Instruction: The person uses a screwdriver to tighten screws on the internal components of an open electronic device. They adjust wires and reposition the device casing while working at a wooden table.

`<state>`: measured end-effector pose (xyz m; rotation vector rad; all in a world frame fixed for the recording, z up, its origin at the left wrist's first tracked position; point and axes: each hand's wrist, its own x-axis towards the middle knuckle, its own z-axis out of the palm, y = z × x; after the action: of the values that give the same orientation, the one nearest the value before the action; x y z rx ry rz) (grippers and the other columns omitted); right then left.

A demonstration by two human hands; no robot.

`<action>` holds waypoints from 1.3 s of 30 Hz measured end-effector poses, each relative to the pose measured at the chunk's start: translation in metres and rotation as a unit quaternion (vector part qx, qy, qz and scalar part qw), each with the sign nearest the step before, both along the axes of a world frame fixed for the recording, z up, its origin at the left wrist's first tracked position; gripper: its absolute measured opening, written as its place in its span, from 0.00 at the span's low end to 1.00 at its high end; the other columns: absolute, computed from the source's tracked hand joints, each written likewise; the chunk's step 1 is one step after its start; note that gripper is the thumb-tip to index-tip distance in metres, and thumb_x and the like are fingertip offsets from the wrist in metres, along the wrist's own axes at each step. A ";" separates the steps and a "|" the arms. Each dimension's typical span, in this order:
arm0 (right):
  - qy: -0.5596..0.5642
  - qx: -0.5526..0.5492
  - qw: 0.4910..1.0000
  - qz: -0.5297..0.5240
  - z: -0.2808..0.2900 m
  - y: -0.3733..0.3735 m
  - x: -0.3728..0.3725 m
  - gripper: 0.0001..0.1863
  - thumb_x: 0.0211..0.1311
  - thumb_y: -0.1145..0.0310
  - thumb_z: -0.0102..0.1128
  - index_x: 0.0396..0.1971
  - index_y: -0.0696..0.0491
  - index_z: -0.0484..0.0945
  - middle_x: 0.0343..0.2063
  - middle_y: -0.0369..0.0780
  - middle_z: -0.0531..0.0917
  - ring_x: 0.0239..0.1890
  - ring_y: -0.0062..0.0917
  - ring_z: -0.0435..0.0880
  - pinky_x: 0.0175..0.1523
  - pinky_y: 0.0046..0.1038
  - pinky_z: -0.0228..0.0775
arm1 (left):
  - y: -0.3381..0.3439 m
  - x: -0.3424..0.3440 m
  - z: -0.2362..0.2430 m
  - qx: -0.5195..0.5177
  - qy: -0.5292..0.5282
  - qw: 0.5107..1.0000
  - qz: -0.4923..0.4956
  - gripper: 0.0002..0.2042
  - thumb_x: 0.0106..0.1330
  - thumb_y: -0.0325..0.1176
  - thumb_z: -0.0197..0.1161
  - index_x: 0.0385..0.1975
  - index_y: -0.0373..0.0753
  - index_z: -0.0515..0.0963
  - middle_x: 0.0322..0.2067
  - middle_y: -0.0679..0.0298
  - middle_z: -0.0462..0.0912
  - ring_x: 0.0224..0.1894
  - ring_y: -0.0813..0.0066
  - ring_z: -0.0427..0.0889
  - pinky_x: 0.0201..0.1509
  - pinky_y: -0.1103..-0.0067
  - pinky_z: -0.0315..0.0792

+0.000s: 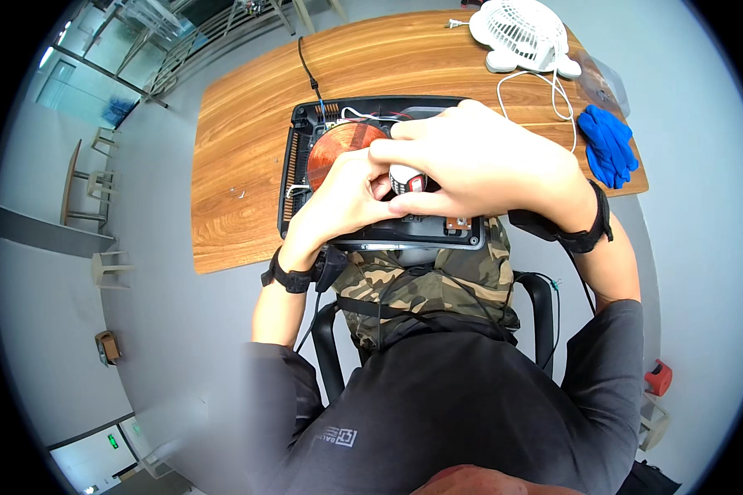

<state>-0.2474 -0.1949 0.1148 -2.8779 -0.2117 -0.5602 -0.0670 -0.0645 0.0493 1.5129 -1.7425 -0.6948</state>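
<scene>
Dark shirt (454,404) nearest of all, filling the near ground below the open black casing (437,239), with camouflage trousers (470,280) showing just under the casing's near edge. Off to the casing's left, a bare stretch of wooden table (239,124) with a few tiny pale bits (238,194) lying on it. Now the left hand (343,194), over the casing's left half: bent inward, thumb and fingers curled toward the middle, tips partly hidden, so I can't tell how firmly it grips. Just beyond that hand sits the round copper coil (338,148), inside the casing, partly covered by it. A black cord (307,66) runs away from the casing's far left corner.

And to the centre: a small white cylinder (408,177) with black and red markings, above the casing, tucked between the two hands, right under the right palm. Right hand (462,157) reaches across from the casing's right side, half closed, thumb and fingers bent around that cylinder, apparently holding it. A small brown board (458,223) peeks out below, in the casing's near right part.

Farther right, beyond the casing's far right corner, a white fan (520,37) trails its cable (568,115); right of the casing, blue gloves (608,147) lie crumpled near the table's edge.
</scene>
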 end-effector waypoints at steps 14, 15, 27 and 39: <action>0.054 -0.037 0.996 -0.055 0.004 0.010 -0.001 0.19 0.67 0.51 0.63 0.44 0.51 0.79 0.27 0.40 0.85 0.33 0.38 0.87 0.37 0.36 0.76 | -0.001 0.002 -0.017 -0.024 -0.033 0.999 0.007 0.18 0.52 0.34 0.81 0.25 0.33 0.75 0.20 0.64 0.73 0.23 0.72 0.71 0.28 0.74 0.68; 0.044 -0.015 0.998 -0.041 0.005 0.010 -0.003 0.19 0.66 0.52 0.64 0.45 0.51 0.79 0.29 0.41 0.85 0.34 0.38 0.88 0.38 0.36 0.76 | 0.002 0.003 -0.013 0.016 -0.040 0.999 0.013 0.19 0.53 0.34 0.81 0.23 0.34 0.72 0.17 0.66 0.70 0.21 0.76 0.67 0.25 0.75 0.64; 0.066 -0.070 0.991 -0.098 0.003 0.004 0.002 0.19 0.66 0.50 0.62 0.37 0.54 0.81 0.20 0.43 0.82 0.24 0.40 0.86 0.31 0.35 0.78 | -0.006 -0.013 -0.017 -0.110 0.020 0.993 0.027 0.19 0.51 0.36 0.84 0.29 0.34 0.78 0.17 0.65 0.72 0.20 0.76 0.68 0.26 0.76 0.66; 0.069 -0.029 0.992 -0.101 -0.002 0.005 0.009 0.22 0.63 0.49 0.63 0.24 0.56 0.84 0.18 0.45 0.83 0.23 0.41 0.86 0.31 0.37 0.78 | -0.004 -0.002 -0.021 0.061 0.108 0.992 -0.008 0.14 0.56 0.34 0.79 0.30 0.33 0.81 0.19 0.64 0.78 0.22 0.82 0.74 0.28 0.80 0.70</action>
<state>-0.2387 -0.1896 0.1132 -3.0004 0.0879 -0.3908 -0.0689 -0.0686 0.0288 1.4467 -1.5753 -0.9527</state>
